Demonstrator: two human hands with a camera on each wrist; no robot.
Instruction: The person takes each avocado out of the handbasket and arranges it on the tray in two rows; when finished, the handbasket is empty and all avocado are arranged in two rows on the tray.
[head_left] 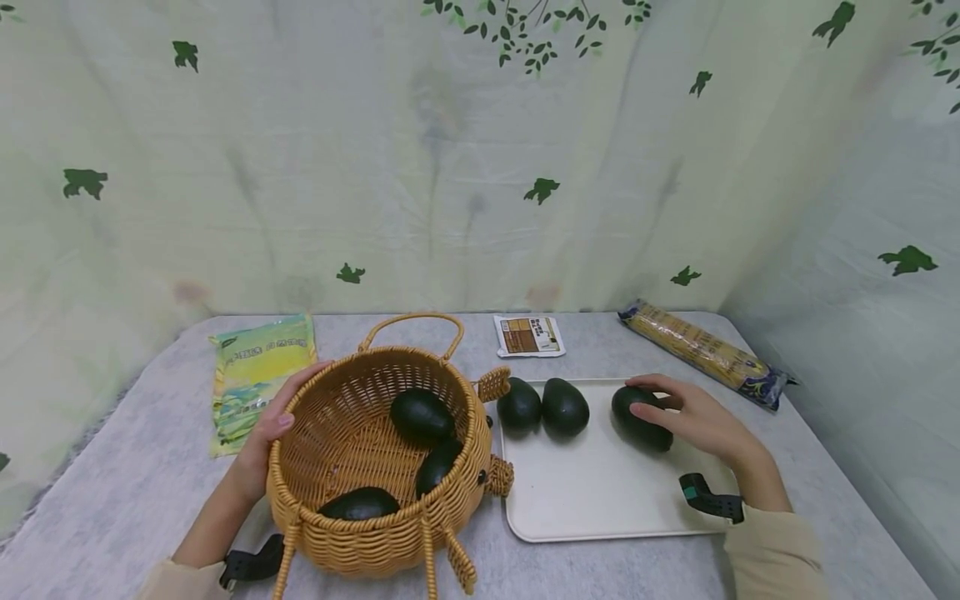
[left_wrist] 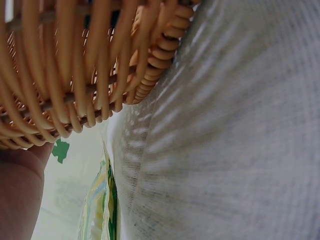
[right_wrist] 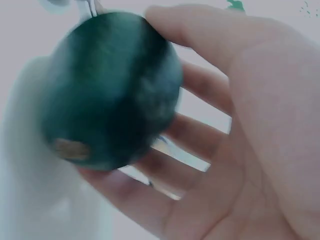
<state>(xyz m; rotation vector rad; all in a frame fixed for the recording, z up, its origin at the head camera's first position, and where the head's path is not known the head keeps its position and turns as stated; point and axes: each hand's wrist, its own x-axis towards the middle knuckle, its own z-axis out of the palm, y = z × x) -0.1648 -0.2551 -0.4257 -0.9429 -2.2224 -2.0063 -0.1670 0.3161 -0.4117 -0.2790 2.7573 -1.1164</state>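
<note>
A: On the left, what is in the wicker basket (head_left: pixel 375 467)?

B: Three avocados. The left hand (head_left: pixel 266 433) holds its rim, grip curled on it.

A: And the white tray (head_left: pixel 600 500)?

B: Two avocados (head_left: pixel 542 406) lie there. The right hand (head_left: pixel 693 421) wraps a third avocado (head_left: pixel 639 417) on the tray. I think it should hold softly and keep it low.

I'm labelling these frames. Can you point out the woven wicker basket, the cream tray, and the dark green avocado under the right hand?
woven wicker basket (head_left: pixel 450 508): head view, front outer wall.
cream tray (head_left: pixel 600 492): head view, bare middle surface.
dark green avocado (head_left: pixel 651 433): head view, its exposed near side.
</note>
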